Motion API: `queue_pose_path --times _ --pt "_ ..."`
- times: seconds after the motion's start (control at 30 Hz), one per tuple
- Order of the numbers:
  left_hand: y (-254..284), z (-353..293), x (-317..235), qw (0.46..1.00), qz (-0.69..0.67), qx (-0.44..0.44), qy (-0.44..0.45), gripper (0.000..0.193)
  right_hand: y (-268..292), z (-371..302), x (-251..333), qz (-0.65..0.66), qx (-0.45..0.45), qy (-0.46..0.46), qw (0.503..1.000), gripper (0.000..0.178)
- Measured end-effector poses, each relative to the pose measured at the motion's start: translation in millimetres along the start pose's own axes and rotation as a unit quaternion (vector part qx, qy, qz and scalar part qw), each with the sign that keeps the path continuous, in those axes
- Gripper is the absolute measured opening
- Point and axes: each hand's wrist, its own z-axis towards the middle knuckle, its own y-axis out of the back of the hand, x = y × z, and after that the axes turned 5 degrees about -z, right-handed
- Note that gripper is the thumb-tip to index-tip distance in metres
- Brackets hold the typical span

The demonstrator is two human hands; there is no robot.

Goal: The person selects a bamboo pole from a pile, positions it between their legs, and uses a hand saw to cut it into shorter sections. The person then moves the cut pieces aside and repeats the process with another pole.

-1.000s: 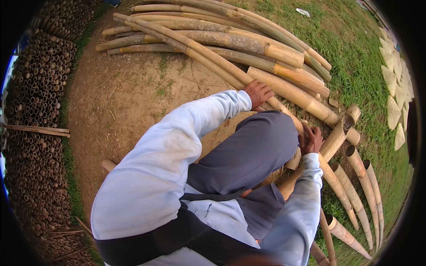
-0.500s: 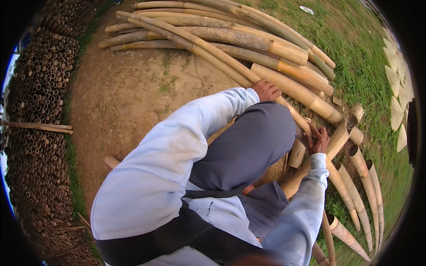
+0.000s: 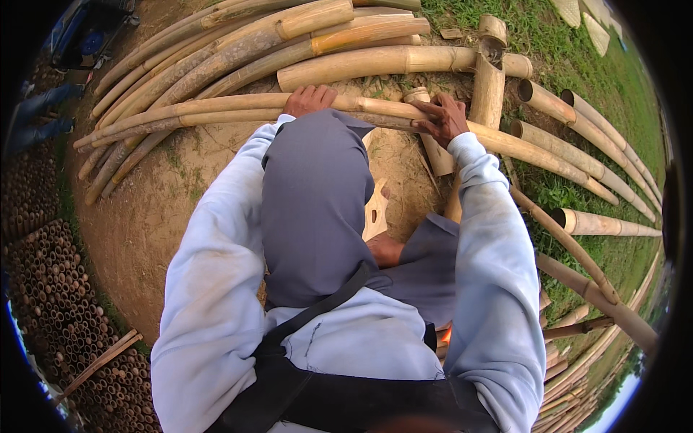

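A long bamboo pole (image 3: 231,108) runs across in front of my raised knee, seemingly as two slim lengths lying side by side. My left hand (image 3: 310,99) is closed over it just beyond the knee. Farther right, my right hand (image 3: 442,119) grips the same pole with bent fingers, close to a thick notched bamboo post (image 3: 488,86). The undersides of both grips are hidden. A short bamboo piece (image 3: 436,148) sits below my right hand. Between my legs shows a pale wooden piece with an oval hole (image 3: 375,213), near my bare foot (image 3: 388,250).
Thick bamboo poles (image 3: 245,50) lie heaped beyond the pole. Several hollow bamboo lengths (image 3: 552,102) rest on grass at right. Stacked bamboo ends (image 3: 54,281) line the left. Another person's legs in jeans (image 3: 43,108) stand at the far left, near a dark box-like object (image 3: 90,36).
My view has swung to the right, so the heap appears farther left and the pole lies more level. Both hands stay on the pole; more of the bamboo at right shows.
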Motion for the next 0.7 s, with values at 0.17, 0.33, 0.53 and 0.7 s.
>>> queue_pose_path --times 0.17,0.33,0.53,0.7 --pt "-6 -5 0 1.000 0.000 -0.014 -0.004 0.024 -2 -8 10 -0.024 -0.029 -0.007 0.999 0.056" --pt "-8 -2 4 1.000 0.014 0.014 -0.003 0.025 -6 -15 23 -0.069 -0.019 -0.036 0.997 0.070" --pt "4 43 -10 0.982 -0.056 0.177 0.032 0.034 -7 -17 24 -0.072 0.009 -0.053 0.996 0.069" --pt "15 71 -19 0.883 -0.077 0.432 0.167 0.048 -1 -27 39 -0.077 -0.030 -0.091 0.992 0.084"
